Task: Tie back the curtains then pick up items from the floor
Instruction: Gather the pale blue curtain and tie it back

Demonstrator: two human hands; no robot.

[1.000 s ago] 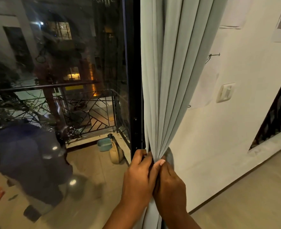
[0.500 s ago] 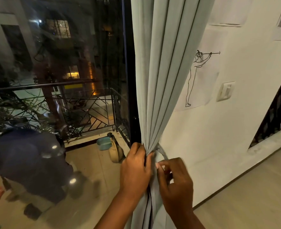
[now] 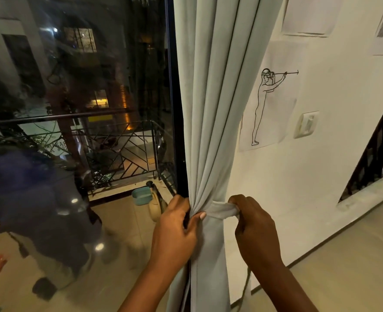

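The pale grey curtain (image 3: 210, 122) hangs bunched between the glass door (image 3: 78, 131) and the white wall (image 3: 334, 176). Its folds are pinched by the left hand (image 3: 177, 228), and the soft tie-back strip (image 3: 222, 210) is gripped by the right hand (image 3: 253, 228). The cloth looks light and floppy, so it is best held at the gathered middle

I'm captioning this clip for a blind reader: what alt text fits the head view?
Two hands tie back a pale grey curtain beside a dark glass door: the left hand grips the gathered folds, the right hand pulls the fabric tie sideways. A line drawing hangs on the white wall.
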